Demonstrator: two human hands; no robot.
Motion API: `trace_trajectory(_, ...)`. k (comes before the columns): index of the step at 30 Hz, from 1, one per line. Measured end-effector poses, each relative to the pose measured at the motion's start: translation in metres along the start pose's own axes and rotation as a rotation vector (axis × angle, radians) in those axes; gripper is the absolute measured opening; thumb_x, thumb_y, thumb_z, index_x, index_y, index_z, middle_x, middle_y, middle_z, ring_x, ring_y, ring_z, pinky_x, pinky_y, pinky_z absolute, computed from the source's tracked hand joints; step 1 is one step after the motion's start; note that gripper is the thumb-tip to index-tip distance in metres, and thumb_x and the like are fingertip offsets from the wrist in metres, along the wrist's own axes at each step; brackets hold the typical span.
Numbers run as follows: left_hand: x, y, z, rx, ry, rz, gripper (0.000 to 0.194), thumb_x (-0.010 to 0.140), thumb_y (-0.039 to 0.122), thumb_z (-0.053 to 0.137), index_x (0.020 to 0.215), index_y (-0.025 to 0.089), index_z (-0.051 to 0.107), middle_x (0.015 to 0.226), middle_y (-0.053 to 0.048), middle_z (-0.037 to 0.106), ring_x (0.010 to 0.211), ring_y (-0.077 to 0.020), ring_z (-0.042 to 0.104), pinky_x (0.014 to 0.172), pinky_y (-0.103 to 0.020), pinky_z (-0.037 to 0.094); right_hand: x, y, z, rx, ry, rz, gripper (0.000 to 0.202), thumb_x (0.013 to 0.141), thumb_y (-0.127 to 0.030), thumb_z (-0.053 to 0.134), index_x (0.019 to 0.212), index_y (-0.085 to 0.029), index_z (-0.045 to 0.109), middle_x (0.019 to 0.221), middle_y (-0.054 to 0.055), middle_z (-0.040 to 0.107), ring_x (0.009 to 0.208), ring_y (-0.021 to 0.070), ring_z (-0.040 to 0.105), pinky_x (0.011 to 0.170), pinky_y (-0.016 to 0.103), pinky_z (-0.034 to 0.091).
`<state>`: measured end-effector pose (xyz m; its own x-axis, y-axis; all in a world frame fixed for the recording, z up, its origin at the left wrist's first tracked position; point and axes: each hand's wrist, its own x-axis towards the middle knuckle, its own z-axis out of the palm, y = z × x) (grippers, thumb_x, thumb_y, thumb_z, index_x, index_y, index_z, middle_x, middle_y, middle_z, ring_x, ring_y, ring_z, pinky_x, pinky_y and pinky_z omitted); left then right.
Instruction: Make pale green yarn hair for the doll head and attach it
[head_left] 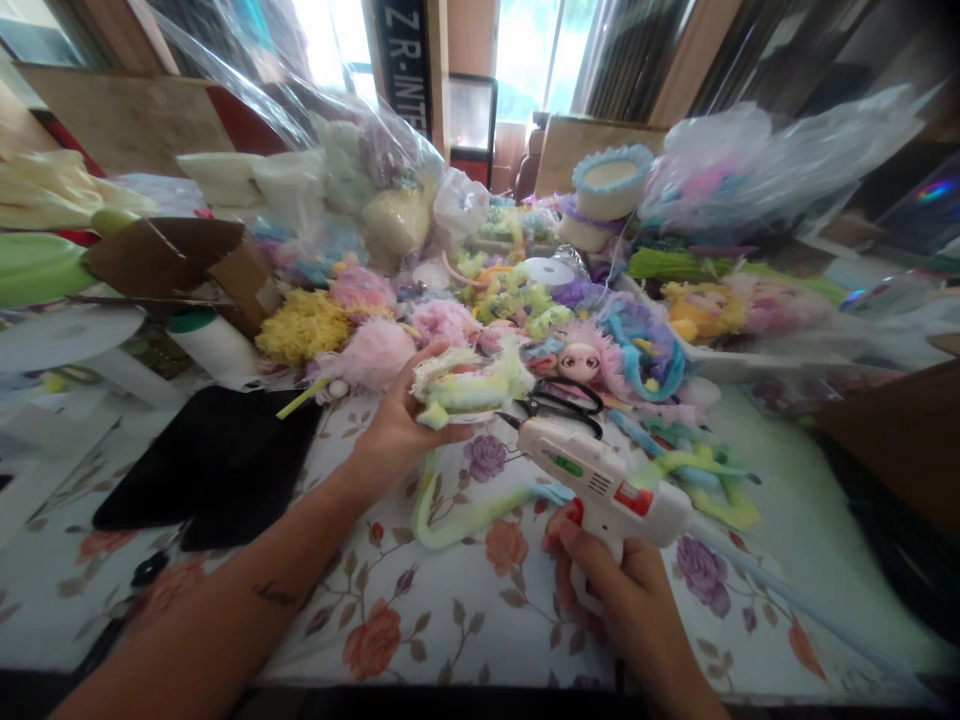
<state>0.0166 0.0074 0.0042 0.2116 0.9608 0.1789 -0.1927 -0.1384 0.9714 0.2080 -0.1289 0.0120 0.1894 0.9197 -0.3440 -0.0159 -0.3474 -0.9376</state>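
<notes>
My left hand (pixel 394 425) is closed around a small round piece wrapped in pale yellow-green fluffy trim (pixel 474 390), held just above the table. From beneath it a soft yellow-to-blue strip (pixel 465 525) hangs down and curves across the cloth; whether the two are joined, I cannot tell. My right hand (pixel 611 580) grips a white hot glue gun (pixel 592 470) by its handle, a finger at the red trigger. The gun's nozzle points up and left toward the round piece. Black-handled scissors (pixel 571 392) show just behind the nozzle, their blades partly covered.
Doll heads with pink hair (pixel 581 360) and fluffy coloured bundles crowd the table's back. A black flat object (pixel 217 460) and a thread cone (pixel 214 345) sit left. Coloured strips (pixel 705 475) lie right. The flowered tablecloth (pixel 442 620) covers the front.
</notes>
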Motion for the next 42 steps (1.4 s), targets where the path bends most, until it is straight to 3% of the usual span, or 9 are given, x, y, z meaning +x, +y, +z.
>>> trace_trajectory(11,0.0,0.001,0.0,0.013,0.004,0.003,0.094,0.057,0.015,0.088,0.139,0.029,0.045,0.131,-0.005,0.063,0.119,-0.0226,0.06,0.093,-0.026,0.055,0.001,0.0,0.0,0.007,0.007,-0.004,0.034,0.08,-0.05,0.061,0.071,-0.018,0.058,0.041,-0.002,0.051,0.036,0.0064,0.034,0.031,0.016,0.025)
trace_trajectory(20,0.0,0.002,0.001,-0.043,0.026,-0.019,0.093,0.055,0.014,0.089,0.137,0.031,0.047,0.133,-0.003,0.061,0.121,-0.0249,0.059,0.096,-0.031,0.055,0.002,-0.001,0.002,0.03,0.053,0.008,0.037,0.077,-0.049,0.066,0.094,-0.016,0.066,0.041,-0.004,0.05,0.035,0.0071,0.033,0.029,0.016,0.024)
trace_trajectory(24,0.001,0.002,0.003,-0.084,0.063,-0.054,0.087,0.056,0.014,0.088,0.133,0.031,0.051,0.129,-0.001,0.063,0.12,-0.0239,0.059,0.098,-0.034,0.054,0.004,-0.002,-0.001,0.091,0.071,-0.007,0.041,0.077,-0.052,0.066,0.099,-0.016,0.066,0.043,-0.004,0.053,0.029,0.0072,0.035,0.027,0.017,0.023)
trace_trajectory(26,0.001,0.003,0.004,-0.103,0.096,-0.084,0.079,0.058,0.014,0.087,0.128,0.028,0.054,0.123,-0.001,0.066,0.115,-0.0229,0.061,0.095,-0.033,0.055,0.005,-0.003,-0.009,0.124,0.093,-0.06,0.041,0.076,-0.051,0.067,0.096,-0.016,0.067,0.045,-0.004,0.055,0.029,0.0087,0.04,0.028,0.019,0.03)
trace_trajectory(30,0.002,0.007,0.006,-0.158,0.152,-0.17,0.065,0.059,0.015,0.086,0.117,0.026,0.057,0.108,0.001,0.069,0.096,-0.0187,0.067,0.08,-0.027,0.059,0.009,-0.008,-0.051,0.091,0.29,-0.212,0.033,0.076,-0.046,0.067,0.087,-0.015,0.067,0.046,-0.003,0.056,0.033,0.0087,0.043,0.031,0.019,0.031)
trace_trajectory(33,0.002,0.01,0.007,-0.183,0.146,-0.212,0.059,0.06,0.016,0.087,0.111,0.024,0.058,0.102,0.002,0.07,0.087,-0.0158,0.067,0.075,-0.025,0.059,0.015,-0.012,-0.104,-0.029,0.429,-0.255,0.033,0.077,-0.047,0.064,0.079,-0.015,0.066,0.042,-0.002,0.054,0.033,0.0101,0.042,0.032,0.021,0.029)
trace_trajectory(36,0.001,0.01,0.009,-0.172,0.131,-0.208,0.061,0.06,0.016,0.087,0.113,0.026,0.059,0.104,0.003,0.07,0.088,-0.0148,0.067,0.077,-0.023,0.059,0.027,-0.014,-0.166,-0.292,0.67,-0.243,0.031,0.076,-0.045,0.063,0.075,-0.014,0.067,0.043,0.0,0.056,0.036,0.012,0.044,0.039,0.025,0.037)
trace_trajectory(39,0.0,0.009,0.011,-0.134,0.113,-0.18,0.07,0.059,0.017,0.088,0.121,0.03,0.058,0.106,0.005,0.07,0.089,-0.0133,0.067,0.079,-0.02,0.057,0.047,-0.016,-0.217,-0.39,0.752,-0.196,0.025,0.073,-0.037,0.065,0.071,-0.013,0.067,0.052,0.006,0.062,0.043,0.0161,0.052,0.044,0.029,0.042)
trace_trajectory(42,-0.001,0.007,0.011,-0.082,0.11,-0.188,0.077,0.059,0.02,0.088,0.127,0.033,0.055,0.111,0.004,0.07,0.093,-0.015,0.067,0.078,-0.02,0.057,0.069,-0.018,-0.244,-0.495,0.784,-0.184,0.019,0.071,-0.032,0.067,0.066,-0.013,0.066,0.057,0.008,0.064,0.053,0.0195,0.058,0.054,0.031,0.044)
